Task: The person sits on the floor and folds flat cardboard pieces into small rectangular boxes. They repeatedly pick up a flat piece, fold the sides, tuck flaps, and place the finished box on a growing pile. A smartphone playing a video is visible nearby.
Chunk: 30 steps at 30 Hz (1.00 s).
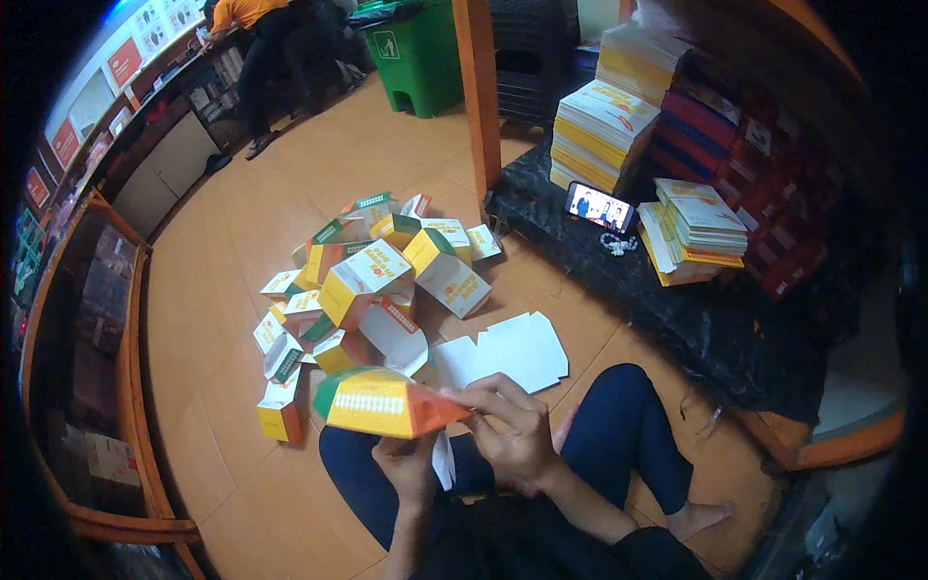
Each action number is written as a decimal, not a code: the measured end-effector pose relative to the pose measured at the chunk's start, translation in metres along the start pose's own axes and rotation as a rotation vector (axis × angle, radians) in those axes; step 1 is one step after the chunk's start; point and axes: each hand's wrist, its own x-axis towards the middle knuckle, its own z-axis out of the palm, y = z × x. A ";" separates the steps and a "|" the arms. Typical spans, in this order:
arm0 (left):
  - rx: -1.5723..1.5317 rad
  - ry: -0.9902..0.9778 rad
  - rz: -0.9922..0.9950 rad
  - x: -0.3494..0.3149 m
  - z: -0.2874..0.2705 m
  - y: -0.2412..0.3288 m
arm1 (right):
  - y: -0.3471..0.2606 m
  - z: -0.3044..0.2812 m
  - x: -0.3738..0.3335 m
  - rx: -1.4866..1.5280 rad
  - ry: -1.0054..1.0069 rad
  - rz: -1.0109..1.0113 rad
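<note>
Holding hands: the right hand has its fingers pinched on the orange end of a yellow-and-green carton; the left hand is beneath it, its fingers mostly hidden, so I cannot tell how closed they are.
Carton place: raised above the legs, just nearer than the pile.
Creasing risk: squeezing the end too hard might buckle the card.
Pile risk: the heaped cartons lean on one another, so a knock could send some sliding.
Flat card: white pieces might crumple under a shifting knee.
Floor: orange tiles.
Low platform: black-covered, bearing printed stacks, a lit phone and a beaded bracelet.
Room: a green bin and a person in orange beyond.
</note>
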 end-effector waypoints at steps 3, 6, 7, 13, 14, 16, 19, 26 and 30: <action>-0.095 0.096 -0.215 0.003 -0.009 -0.014 | 0.006 0.001 -0.002 0.005 -0.114 -0.123; -0.301 0.001 -0.296 0.002 -0.012 -0.014 | 0.009 0.007 -0.004 0.026 -0.194 -0.124; -0.343 -0.049 -0.225 0.001 -0.012 -0.011 | 0.010 0.008 -0.004 0.017 -0.194 -0.135; -0.251 -0.153 -0.235 0.002 0.002 0.016 | 0.015 0.011 -0.001 -0.101 -0.092 -0.141; -0.242 -0.204 -0.206 0.003 0.003 0.018 | 0.015 0.011 -0.001 -0.109 -0.049 -0.105; -0.200 -0.249 -0.139 0.004 0.004 0.021 | 0.014 0.013 -0.002 -0.100 0.015 -0.073; -0.236 -0.230 -0.186 0.003 0.007 0.023 | 0.013 0.014 -0.003 -0.072 0.058 -0.096; -0.361 -0.111 -0.240 -0.001 0.021 0.035 | 0.013 0.002 0.004 0.040 -0.099 -0.132; -0.389 -0.061 -0.237 -0.002 0.021 0.034 | 0.012 0.004 0.003 0.013 -0.134 -0.137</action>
